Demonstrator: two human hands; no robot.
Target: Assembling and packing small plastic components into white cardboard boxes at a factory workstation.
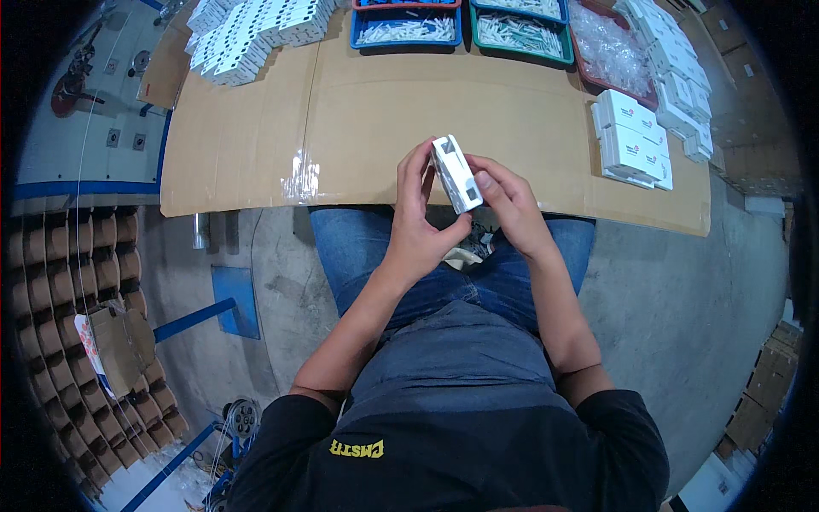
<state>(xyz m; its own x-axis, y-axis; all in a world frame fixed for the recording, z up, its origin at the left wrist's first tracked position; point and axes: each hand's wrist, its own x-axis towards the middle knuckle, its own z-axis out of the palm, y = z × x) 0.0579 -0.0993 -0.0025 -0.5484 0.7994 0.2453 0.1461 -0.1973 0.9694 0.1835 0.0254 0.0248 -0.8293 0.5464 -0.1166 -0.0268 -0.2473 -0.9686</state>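
The person's left hand (420,226) and right hand (516,207) are both closed around one white unit (456,175), held tilted in the middle of the frame, at the near edge of the cardboard-covered tabletop (384,128). Work on this piece appears under way, since it is not set down. White units (256,38) stand in rows at the upper left, and white boxes (636,141) are stacked at the upper right; which are finished and which remain cannot be told. The blue tray (405,48) and green tray (522,56), top centre, still hold plenty of small parts.
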